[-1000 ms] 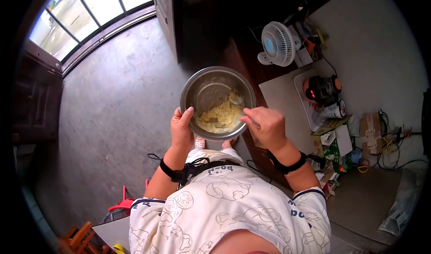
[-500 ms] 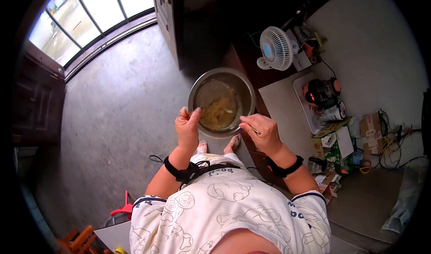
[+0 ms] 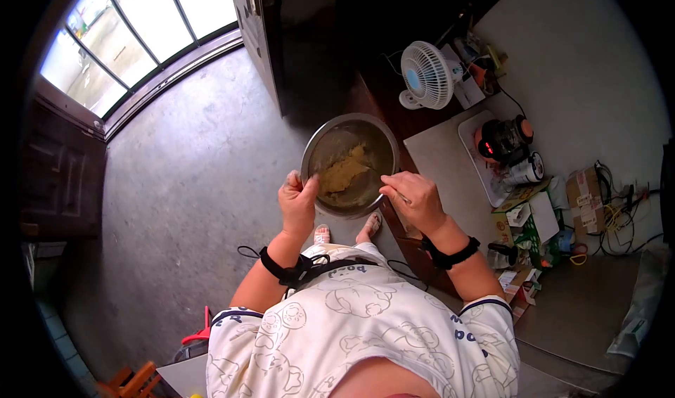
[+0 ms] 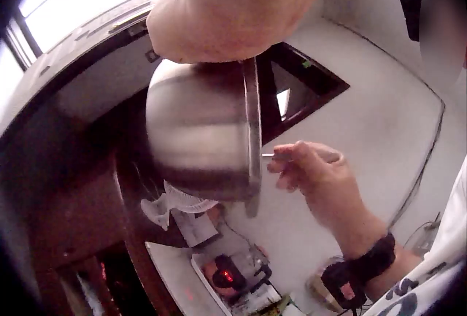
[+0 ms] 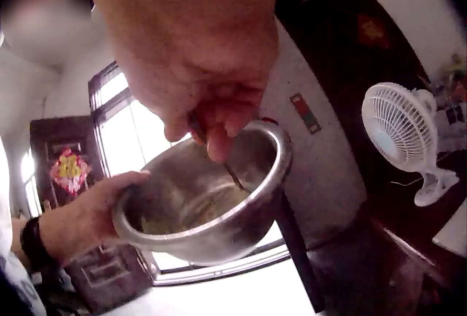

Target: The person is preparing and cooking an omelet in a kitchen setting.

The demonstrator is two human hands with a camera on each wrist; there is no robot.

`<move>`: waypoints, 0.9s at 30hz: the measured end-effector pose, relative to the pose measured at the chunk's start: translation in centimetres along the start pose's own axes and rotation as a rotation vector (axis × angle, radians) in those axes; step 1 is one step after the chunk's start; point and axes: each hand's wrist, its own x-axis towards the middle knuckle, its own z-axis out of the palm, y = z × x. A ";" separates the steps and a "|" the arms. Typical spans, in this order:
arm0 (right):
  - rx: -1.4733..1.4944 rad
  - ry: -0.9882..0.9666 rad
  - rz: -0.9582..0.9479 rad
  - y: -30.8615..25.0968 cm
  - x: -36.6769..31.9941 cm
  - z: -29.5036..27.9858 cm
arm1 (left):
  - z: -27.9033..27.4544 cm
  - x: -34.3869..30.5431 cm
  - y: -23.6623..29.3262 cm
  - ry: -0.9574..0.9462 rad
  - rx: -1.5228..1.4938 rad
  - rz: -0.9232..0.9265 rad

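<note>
A round stainless steel bowl [image 3: 325, 136] is held up in front of the body, with a lumpy yellowish dough-like mixture [image 3: 344, 174] inside. My left hand [image 3: 298, 204] grips the bowl's left rim, its thumb over the edge. At the opposite side my right hand [image 3: 415, 201] pinches the thin handle of a metal spoon [image 5: 235, 175], which slants down into the bowl. The spoon's far end is hidden in the right wrist view. From the left wrist view, the bowl's outer side [image 4: 197, 126] shows tilted, my right hand [image 4: 321, 181] close to its rim.
To the right, a white fan [image 3: 427, 74] stands on a dark surface. Beside it are a tray [image 3: 472, 134] with a lit appliance [image 3: 503, 143], a jar [image 3: 529, 167], boxes [image 3: 586, 201] and tangled cables [image 3: 619, 215]. Grey floor [image 3: 183, 166] spreads left toward a glazed door [image 3: 133, 29].
The bowl and both hands have shifted slightly right and down in the head view. The mixture has been moved into a heap nearer the middle, and the right hand keeps its pinch on the spoon.
</note>
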 end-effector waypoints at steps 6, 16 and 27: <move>0.133 -0.110 -0.043 -2.6 -2.1 1.7 | 0.4 0.3 0.2 0.020 -0.075 0.031; 0.344 -0.018 0.205 -1.7 -1.5 0.8 | 0.7 0.7 0.3 -0.002 -0.123 0.002; 0.914 -0.033 0.857 -3.3 -0.7 0.9 | 1.0 0.2 0.7 -0.097 -0.089 -0.020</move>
